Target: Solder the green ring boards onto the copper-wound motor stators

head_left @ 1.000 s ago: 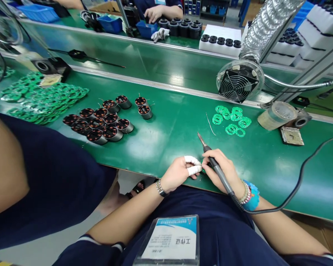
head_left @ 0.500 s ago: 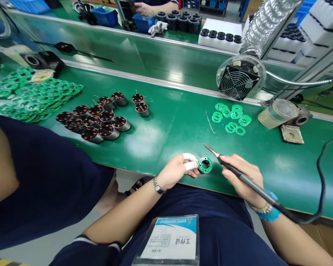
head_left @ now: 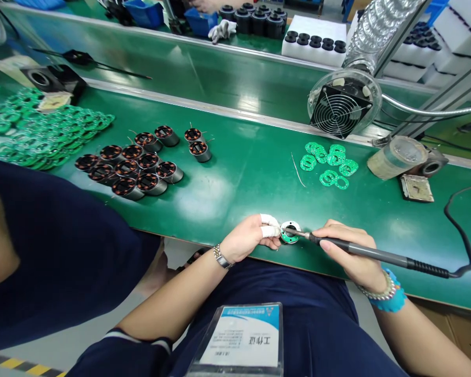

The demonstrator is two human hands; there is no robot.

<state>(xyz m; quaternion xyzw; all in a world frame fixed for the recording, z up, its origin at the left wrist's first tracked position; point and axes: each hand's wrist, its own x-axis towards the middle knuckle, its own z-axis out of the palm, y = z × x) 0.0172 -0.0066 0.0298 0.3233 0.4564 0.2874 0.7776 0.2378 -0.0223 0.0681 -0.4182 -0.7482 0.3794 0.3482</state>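
White covers wrap some fingertips of my left hand (head_left: 253,236), which grips a motor stator topped by a ring-shaped green circuit board (head_left: 291,239) near the table's front edge. In my right hand (head_left: 349,250) is a soldering iron (head_left: 371,253), held like a pen, its tip lying over the left part of the board ring. Whether the tip touches the board I cannot tell. Loose ring boards (head_left: 328,178) lie in a small group beyond my right hand, beside a thin strand of solder wire (head_left: 297,170).
Copper-wound stators (head_left: 127,168) stand grouped at left, near a large pile of green boards (head_left: 58,133). A fume fan (head_left: 339,111) overhangs the back edge. A cloudy tub (head_left: 396,157) and a sponge tray (head_left: 416,187) sit at right. Another person's dark-clothed body (head_left: 63,230) is close on my left.
My right hand has swung the soldering iron's tip down and left, from above the board onto its ring area. My left hand still holds the stator in nearly the same place.
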